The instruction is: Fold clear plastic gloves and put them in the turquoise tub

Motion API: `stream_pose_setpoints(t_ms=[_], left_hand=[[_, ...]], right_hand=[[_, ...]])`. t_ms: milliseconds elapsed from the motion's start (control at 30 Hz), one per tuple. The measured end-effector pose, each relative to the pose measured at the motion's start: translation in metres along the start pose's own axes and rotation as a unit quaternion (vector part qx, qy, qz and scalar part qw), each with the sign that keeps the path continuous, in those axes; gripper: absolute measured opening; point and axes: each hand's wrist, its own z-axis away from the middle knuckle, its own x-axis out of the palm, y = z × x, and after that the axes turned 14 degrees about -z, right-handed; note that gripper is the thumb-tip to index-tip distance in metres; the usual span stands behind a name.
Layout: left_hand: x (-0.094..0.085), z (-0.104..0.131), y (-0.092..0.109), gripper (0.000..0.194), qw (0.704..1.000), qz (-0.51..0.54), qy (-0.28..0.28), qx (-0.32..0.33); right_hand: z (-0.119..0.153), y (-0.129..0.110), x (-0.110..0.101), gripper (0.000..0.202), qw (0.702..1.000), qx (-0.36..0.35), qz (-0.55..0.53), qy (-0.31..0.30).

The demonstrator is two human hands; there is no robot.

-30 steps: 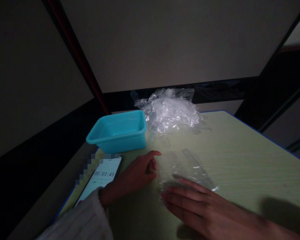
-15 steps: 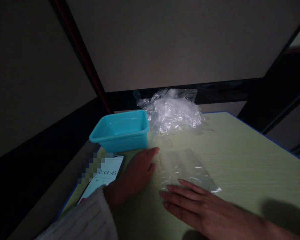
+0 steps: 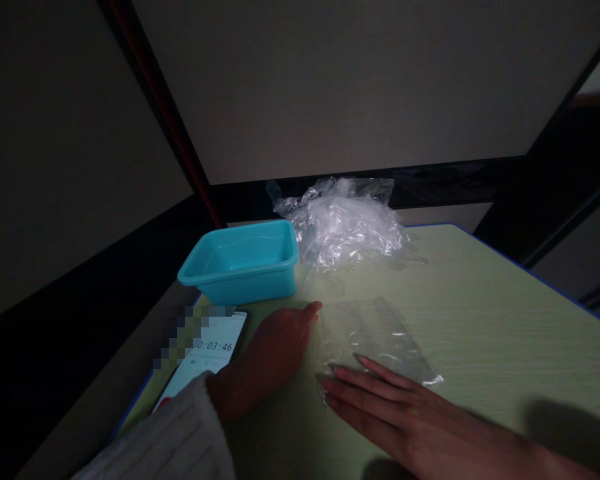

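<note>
A clear flat plastic bag (image 3: 375, 330) lies smoothed out on the table in front of me. My right hand (image 3: 395, 407) rests flat over its near edge, fingers stretched out and palm down. At the bag's far left corner is my left hand (image 3: 285, 340), its fingertips drawn together in a pinch on the bag's edge. The fingers themselves partly hide the pinched spot.
A turquoise plastic basin (image 3: 245, 287) stands at the table's left edge. Behind the bag, crumpled clear plastic (image 3: 350, 227) is heaped by the wall. A phone (image 3: 205, 360) showing a timer lies left of my left forearm, on the pale wood-grain table (image 3: 505, 320).
My left fingers, apart half a second ago, have closed together at the bag's left edge. My right hand has barely moved and stays flat on the bag.
</note>
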Motion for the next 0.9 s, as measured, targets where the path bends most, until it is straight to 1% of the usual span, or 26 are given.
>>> stream_pose_setpoints(t_ms=[167,300,367,467,600,633,767,833,900], left_hand=[[0.0011,0.0007,-0.0015,0.037,1.0,-0.007,-0.007,-0.003],[0.0007,0.0011,-0.0015,0.038,1.0,-0.019,-0.017,-0.008],[0.0001,0.0008,-0.001,0.038,1.0,-0.02,-0.02,-0.006],[-0.0005,0.0005,-0.0006,0.036,1.0,-0.019,-0.023,-0.002],[-0.0001,0.0007,-0.0022,0.037,1.0,-0.018,-0.022,0.004],[0.0,0.0009,-0.0026,0.038,1.0,-0.021,-0.021,0.004],[-0.0017,0.002,-0.0011,0.041,0.999,-0.046,-0.011,-0.002],[-0.0027,0.003,0.0014,0.04,0.998,-0.065,-0.009,-0.001],[-0.0024,0.0038,0.0036,0.041,0.997,-0.077,-0.014,0.015]], right_hand=[[-0.0009,-0.0004,-0.0003,0.052,0.999,0.016,0.011,-0.032],[0.0019,0.0002,0.0011,0.053,1.0,0.002,-0.02,-0.005],[0.0035,0.0008,0.0019,0.054,1.0,0.004,-0.029,-0.004],[0.0043,0.0007,0.0016,0.049,0.999,0.007,-0.041,-0.005],[0.0033,-0.0008,-0.0005,0.05,0.999,0.017,-0.023,-0.038],[0.0033,-0.0009,-0.0007,0.05,0.999,0.015,-0.02,-0.037],[0.004,0.0011,0.0015,0.048,0.999,0.001,-0.031,0.006],[0.0044,0.0024,0.0032,0.05,1.0,0.005,-0.027,0.009],[0.0048,0.0029,0.0041,0.051,1.0,0.011,-0.02,0.009]])
